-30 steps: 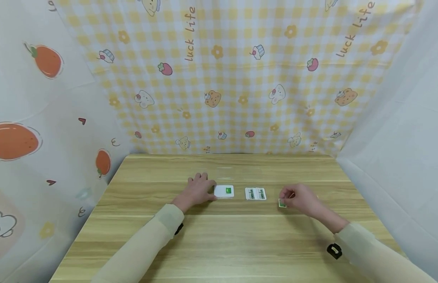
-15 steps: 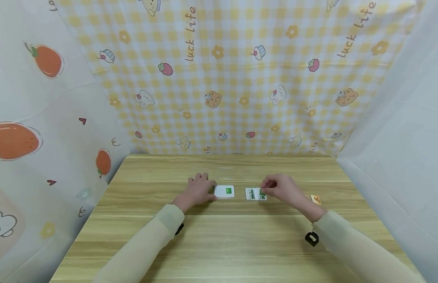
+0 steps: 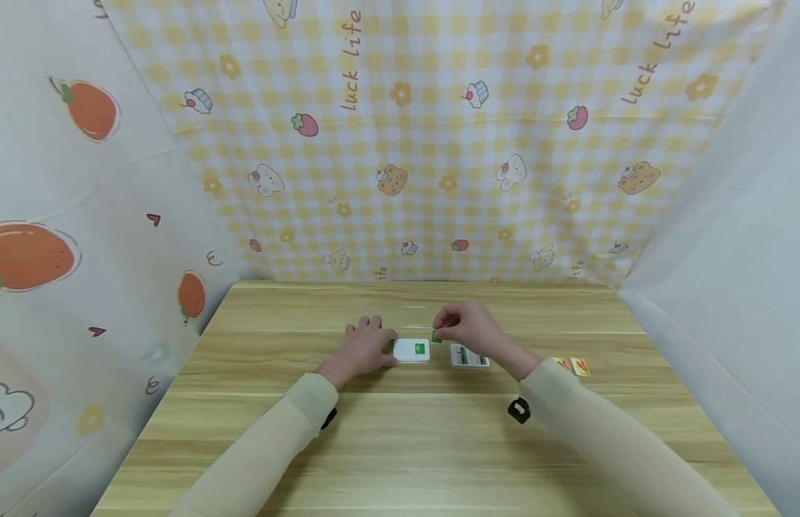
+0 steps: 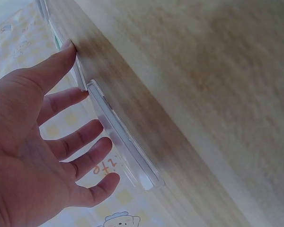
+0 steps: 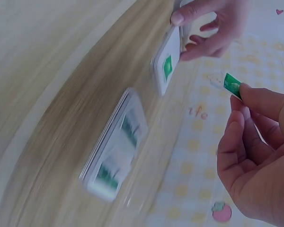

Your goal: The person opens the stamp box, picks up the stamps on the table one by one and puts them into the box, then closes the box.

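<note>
My left hand (image 3: 364,347) grips the left end of a white rounded card (image 3: 406,350), thumb on the near edge and fingers on the far one. A green square picture (image 3: 420,349) lies on that card's right half. My right hand (image 3: 467,332) pinches a small green square piece (image 5: 232,85) between thumb and index finger, raised a little above the table to the right of the white card. Below the right hand lies a stack of white cards (image 5: 114,151); two green-and-white pictures show on top, partly covered by the hand in the head view.
Two small orange-yellow square pieces (image 3: 579,367) lie side by side at the right, partly behind the right sleeve. A clear flat plastic item (image 4: 125,137) lies beyond the left hand. The wooden table (image 3: 400,445) ends at a checked curtain (image 3: 426,143).
My right hand has carried the small green piece leftward from the right side, over the card stack, to near the white card. Orange pieces have come into sight. The left hand stays put.
</note>
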